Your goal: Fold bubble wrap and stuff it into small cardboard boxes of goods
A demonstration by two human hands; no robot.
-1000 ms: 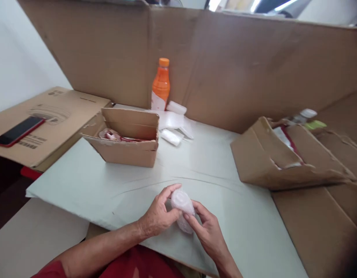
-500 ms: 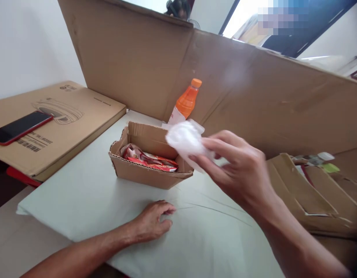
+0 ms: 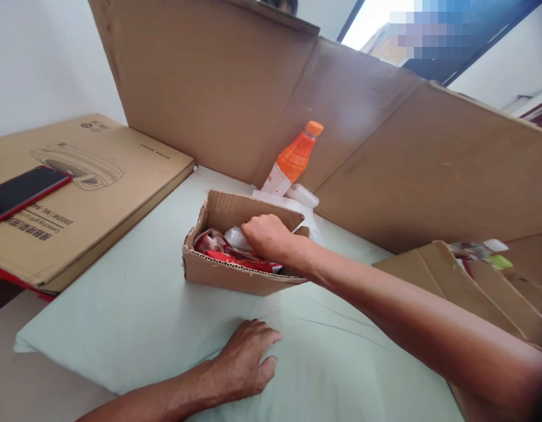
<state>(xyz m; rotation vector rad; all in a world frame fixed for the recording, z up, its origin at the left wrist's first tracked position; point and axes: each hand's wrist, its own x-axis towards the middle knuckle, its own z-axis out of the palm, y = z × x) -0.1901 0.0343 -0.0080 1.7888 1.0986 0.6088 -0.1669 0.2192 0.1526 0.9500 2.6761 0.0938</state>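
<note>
Fingers of the right hand (image 3: 267, 235) curl down inside the small cardboard box (image 3: 236, 272), closed over a clear plastic packet (image 3: 236, 238) lying on the red wrappers (image 3: 229, 259) there. Left hand (image 3: 249, 358) rests flat on the pale green table (image 3: 134, 305), fingers loosely together, nothing in it. Behind the box leans an orange bottle (image 3: 296, 157); a phone (image 3: 22, 189) sits far left.

A pale green table (image 3: 121, 305) bears a small cardboard box (image 3: 227, 272) and an orange bottle (image 3: 292, 158).

One head-worn view looks forward and down, tilted, from close above the pale green table (image 3: 121, 305) toward the brown cardboard partition (image 3: 209, 88).
</note>
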